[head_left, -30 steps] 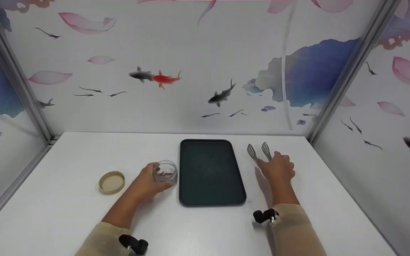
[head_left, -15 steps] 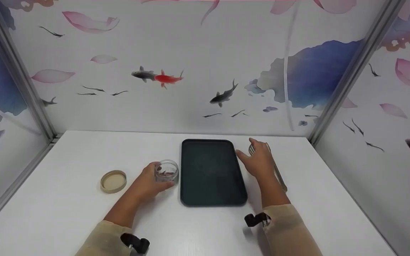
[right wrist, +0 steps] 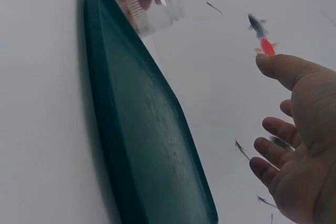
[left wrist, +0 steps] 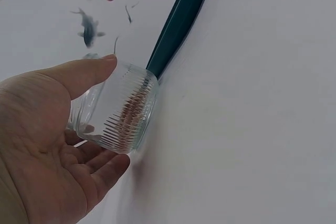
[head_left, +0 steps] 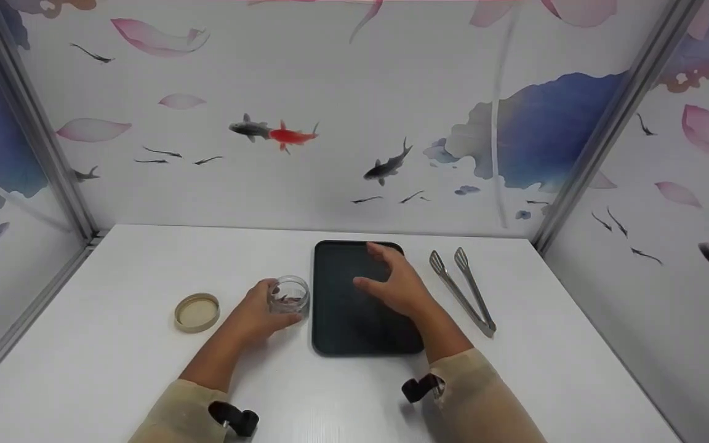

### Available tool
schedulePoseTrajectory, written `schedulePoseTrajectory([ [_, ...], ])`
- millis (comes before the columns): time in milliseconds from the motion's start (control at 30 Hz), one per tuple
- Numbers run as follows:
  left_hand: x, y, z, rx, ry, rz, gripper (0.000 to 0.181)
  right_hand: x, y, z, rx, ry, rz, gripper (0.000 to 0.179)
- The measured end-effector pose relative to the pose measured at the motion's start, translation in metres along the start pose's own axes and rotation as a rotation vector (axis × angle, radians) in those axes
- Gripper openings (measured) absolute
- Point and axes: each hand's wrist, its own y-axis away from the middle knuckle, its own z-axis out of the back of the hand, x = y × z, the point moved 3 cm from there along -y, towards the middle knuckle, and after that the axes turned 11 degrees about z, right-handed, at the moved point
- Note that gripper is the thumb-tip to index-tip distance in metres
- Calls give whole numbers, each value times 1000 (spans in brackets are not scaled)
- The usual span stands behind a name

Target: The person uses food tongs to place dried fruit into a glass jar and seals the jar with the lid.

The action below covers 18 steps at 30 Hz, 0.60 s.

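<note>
On the table left of the tray stands a clear ribbed glass jar [head_left: 289, 296], open at the top, with small reddish-brown pieces inside that are too small to identify. My left hand [head_left: 261, 314] grips the jar from its left side, thumb on the near side and fingers behind; the left wrist view shows the hand [left wrist: 58, 145] curved round the glass [left wrist: 118, 108]. Over the dark green tray [head_left: 342, 326] hovers my right hand [head_left: 394, 286], fingers spread and holding nothing. In the right wrist view this hand [right wrist: 307, 135] is apart from the tray [right wrist: 152, 129].
Metal tongs [head_left: 466, 292] lie spread on the table right of the tray. A round beige lid [head_left: 197, 312] lies left of the jar. White panels printed with fish and petals wall the table [head_left: 305, 400] at the back and sides.
My right hand has let go of the tongs and moved left, from above them to over the tray. The left hand keeps its grip on the jar, which stays in place.
</note>
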Motion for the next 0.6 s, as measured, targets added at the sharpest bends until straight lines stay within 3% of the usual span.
schedulePoseTrajectory([
  [600,0,3,10,24,35,-12,99,22,-12,-60,191,-90,14,91],
])
